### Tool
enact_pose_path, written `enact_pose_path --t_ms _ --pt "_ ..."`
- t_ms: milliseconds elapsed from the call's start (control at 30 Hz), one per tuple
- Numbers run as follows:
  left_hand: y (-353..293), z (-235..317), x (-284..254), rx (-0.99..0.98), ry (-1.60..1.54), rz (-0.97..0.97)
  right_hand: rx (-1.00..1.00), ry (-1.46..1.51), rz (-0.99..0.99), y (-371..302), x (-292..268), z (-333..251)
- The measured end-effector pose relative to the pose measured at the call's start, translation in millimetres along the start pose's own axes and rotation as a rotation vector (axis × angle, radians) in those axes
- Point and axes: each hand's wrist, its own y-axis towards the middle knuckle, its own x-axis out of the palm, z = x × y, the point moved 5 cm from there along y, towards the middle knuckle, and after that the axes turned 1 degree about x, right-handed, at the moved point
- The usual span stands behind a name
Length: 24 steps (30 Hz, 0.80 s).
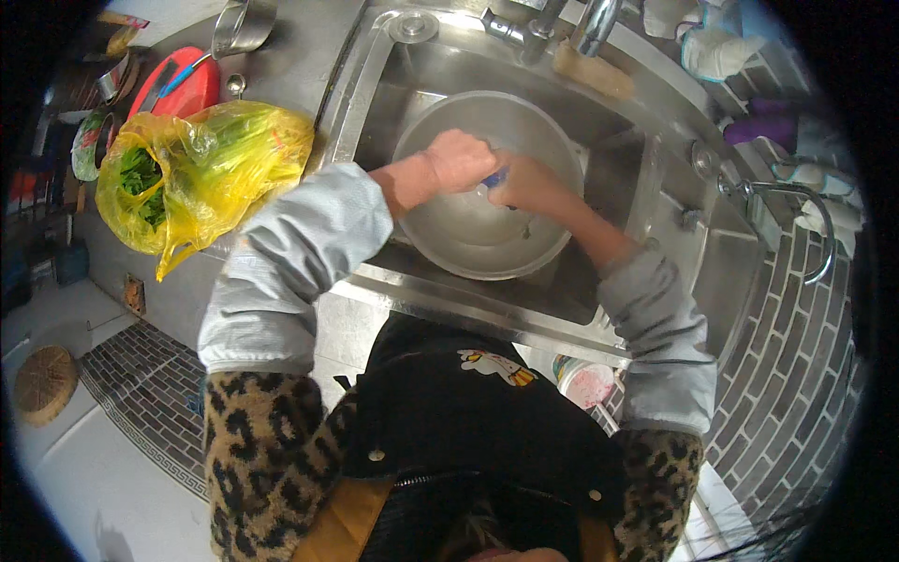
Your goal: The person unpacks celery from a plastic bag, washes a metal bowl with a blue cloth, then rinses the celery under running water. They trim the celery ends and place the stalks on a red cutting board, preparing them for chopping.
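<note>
Over a wide, round metal basin (449, 245) in the sink, both my hands meet near its middle. My left hand (461, 161) is closed like a fist, knuckles up. Touching or almost touching it, my right hand (526, 184) is closed too, its fingers curled. Between them shows a small blue thing (496, 176) with a whitish bit below it; my fingers cover most of it, so its kind is hidden. The basin looks pale inside, with a small dark bit near its right side.
Left of the sink (604, 150) lies a yellow plastic bag (220, 173) of leafy greens. Beyond it are a red board (198, 92) with a blue-handled knife (183, 75), a spoon (236, 85) and a metal pot (245, 28). A faucet (596, 26) stands behind the basin.
</note>
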Motion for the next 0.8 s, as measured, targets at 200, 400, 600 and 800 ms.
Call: enact_pose_path --t_ms 200,400,600,800 --pt "-12.4 2.8 89.6 -0.483 -0.649 0.222 -0.118 -0.563 0.089 20.2 29.8 28.6" --pt "-23.0 33.1 146.6 -0.905 -1.690 0.192 -0.418 -0.665 0.161 22.8 30.8 27.6" --pt "-21.8 89.3 134.7 -0.845 -2.857 0.038 -0.531 -0.665 0.083 18.9 29.4 31.6" --pt "-29.0 54.7 106.8 -0.706 -2.375 0.076 -0.234 -0.341 0.735 -11.1 8.1 46.8"
